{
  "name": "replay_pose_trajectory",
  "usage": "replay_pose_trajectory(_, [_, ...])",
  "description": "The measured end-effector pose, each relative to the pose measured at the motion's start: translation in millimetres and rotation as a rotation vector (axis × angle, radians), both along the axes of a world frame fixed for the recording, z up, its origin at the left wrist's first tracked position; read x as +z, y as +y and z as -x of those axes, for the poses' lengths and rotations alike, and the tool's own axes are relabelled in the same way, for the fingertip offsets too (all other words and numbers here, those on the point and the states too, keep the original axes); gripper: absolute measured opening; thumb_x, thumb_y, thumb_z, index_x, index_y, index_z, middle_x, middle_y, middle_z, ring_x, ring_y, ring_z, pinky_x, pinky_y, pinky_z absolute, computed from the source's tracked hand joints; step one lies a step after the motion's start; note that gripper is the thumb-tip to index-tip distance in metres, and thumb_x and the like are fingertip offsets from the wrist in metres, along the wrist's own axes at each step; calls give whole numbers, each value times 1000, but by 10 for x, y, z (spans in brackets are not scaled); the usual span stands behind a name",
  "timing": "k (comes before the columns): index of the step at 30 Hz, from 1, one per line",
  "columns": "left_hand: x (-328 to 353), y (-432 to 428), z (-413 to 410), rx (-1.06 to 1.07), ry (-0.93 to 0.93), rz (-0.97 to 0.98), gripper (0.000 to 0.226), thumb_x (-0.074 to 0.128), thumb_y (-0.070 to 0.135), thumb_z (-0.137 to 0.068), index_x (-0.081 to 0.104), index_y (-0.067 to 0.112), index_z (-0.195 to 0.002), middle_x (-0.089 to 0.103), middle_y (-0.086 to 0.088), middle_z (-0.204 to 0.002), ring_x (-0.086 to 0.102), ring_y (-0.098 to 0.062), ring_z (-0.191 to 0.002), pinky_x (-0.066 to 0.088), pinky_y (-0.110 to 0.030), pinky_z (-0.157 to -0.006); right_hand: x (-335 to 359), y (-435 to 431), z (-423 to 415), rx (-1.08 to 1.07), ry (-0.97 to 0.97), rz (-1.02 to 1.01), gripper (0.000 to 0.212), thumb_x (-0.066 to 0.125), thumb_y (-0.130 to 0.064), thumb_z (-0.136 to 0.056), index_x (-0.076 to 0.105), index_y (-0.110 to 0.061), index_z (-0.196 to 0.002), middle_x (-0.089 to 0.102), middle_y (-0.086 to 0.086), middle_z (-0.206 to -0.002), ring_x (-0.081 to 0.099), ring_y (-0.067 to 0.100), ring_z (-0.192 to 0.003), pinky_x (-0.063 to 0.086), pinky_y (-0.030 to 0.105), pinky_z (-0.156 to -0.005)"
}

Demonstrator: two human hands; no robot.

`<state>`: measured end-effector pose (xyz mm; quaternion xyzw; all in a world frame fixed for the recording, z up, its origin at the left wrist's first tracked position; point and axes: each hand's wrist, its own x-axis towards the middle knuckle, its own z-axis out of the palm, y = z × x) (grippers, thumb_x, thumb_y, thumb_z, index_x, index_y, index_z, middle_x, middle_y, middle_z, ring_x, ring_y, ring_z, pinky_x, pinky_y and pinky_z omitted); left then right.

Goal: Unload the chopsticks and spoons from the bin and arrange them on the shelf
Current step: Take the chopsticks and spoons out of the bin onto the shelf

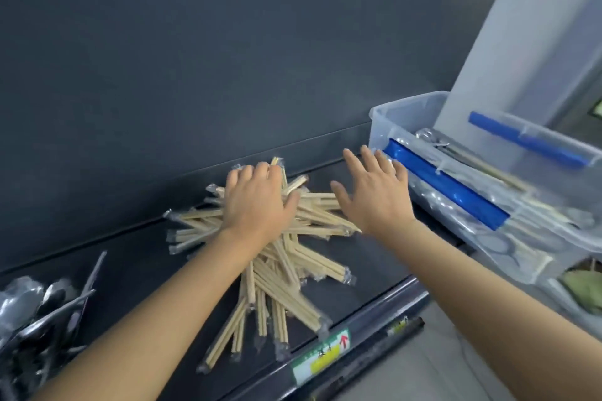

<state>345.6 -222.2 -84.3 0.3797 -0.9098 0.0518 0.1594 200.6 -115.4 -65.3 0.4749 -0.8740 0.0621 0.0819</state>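
**Hands at the heap, left of the bin (381, 130)**

Left hand (257, 202) lies palm-down on the chopsticks (283, 270), its fingers bent over the far packets and its thumb tucked against them. It looks like a hold meant to pin the loose heap or gather it, though which of the two cannot be told. Right hand (374, 195) hovers with fingers straight and spread, holding nothing, between the heap and the near-left corner of the bin. From there it could as easily steady the pile as go back to the bin for more.

The chopsticks sit on the dark shelf (130, 254) just left of the bin, each pair in a clear sleeve. They have no common direction. One bunch has its long axis running across, towards and away from the bin. Another runs front to back, its near ends reaching the shelf's front lip beside the price label (321, 355). The rest splay between these like spokes (hence, probably, the pressing hand). By this judgement they are unloaded but not yet arranged.

Spoons (29, 306) are heaped well to the left of the bin, at the far side of the chopsticks, with several handles slanting up towards the bin's side.

Inside the bin, under its blue handle (446, 192), wrapped cutlery (495, 239) remains, so unloading seems unfinished.
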Motion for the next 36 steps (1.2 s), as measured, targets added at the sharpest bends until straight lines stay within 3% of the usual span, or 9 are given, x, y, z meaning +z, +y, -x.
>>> replay_pose_trajectory(4, [217,398,563,-125,21,-8,43,37,50,-94,54,16,-114,59,-3,-120,50,-26,-113,33,-39,-95,333,605,370,-107,53,88,60,43,-49,-93,32,-23,-145,25,4,-156,24,26,-141,21,41,-111])
replay_pose_trajectory(9, [405,1077,1304,-269,121,2,49,37,55,-93,54,15,-116,59,-3,-119,51,-26,-112,34,-39,-93,650,1378,1103,-216,37,157,55,48,-45,-93,42,-19,-140,36,7,-150,37,32,-132,29,41,-106])
replay_pose_trajectory(13, [459,1565,1995,-310,168,-7,50,36,56,-94,53,16,-118,59,-1,-121,50,-24,-114,34,-37,-95,715,1861,1748,-195,-49,187,51,50,-43,-93,48,-17,-137,47,5,-141,45,29,-124,36,39,-100])
replay_pose_trajectory(17, [459,1945,2727,-304,86,-127,53,41,60,-91,54,15,-115,57,-4,-123,48,-25,-117,34,-41,-99,608,2189,2284,-123,-172,184,47,53,-43,-92,52,-19,-133,49,0,-140,52,22,-118,40,32,-92])
replay_pose_trajectory(23, [571,1974,3379,-193,-312,-338,48,51,62,-84,53,20,-108,60,-2,-118,54,-27,-109,42,-37,-87,532,2300,2988,-17,-286,-3,45,54,-46,-91,54,-24,-130,56,-2,-132,56,18,-114,38,27,-80])
replay_pose_trajectory(26, [561,1812,3588,-157,-442,-350,54,56,56,-85,53,19,-124,58,-2,-123,55,-25,-110,41,-33,-80,495,2116,3253,63,-321,-138,41,56,-40,-91,56,-22,-128,59,-2,-127,56,19,-113,41,28,-87])
replay_pose_trajectory(29, [517,1568,3659,-143,-546,-438,53,65,48,-84,56,15,-124,59,-3,-120,57,-24,-104,46,-33,-80,359,1787,3491,149,-383,-229,32,62,-36,-88,62,-19,-116,63,-2,-118,58,18,-106,44,27,-88])
replay_pose_trajectory(33, [333,1269,3621,-151,-506,-719,24,75,29,-80,66,19,-99,63,-1,-109,60,-17,-88,51,-28,-70,177,1273,3655,293,-362,-468,42,69,-41,-82,62,-15,-116,63,-2,-105,60,21,-97,49,31,-86])
replay_pose_trajectory(36, [285,1210,3573,-155,-394,-1010,24,82,16,-72,68,20,-92,68,-2,-94,70,-23,-82,59,-32,-71,34,996,3703,384,-402,-702,42,70,-41,-82,64,-6,-103,70,5,-90,68,21,-83,55,28,-70])
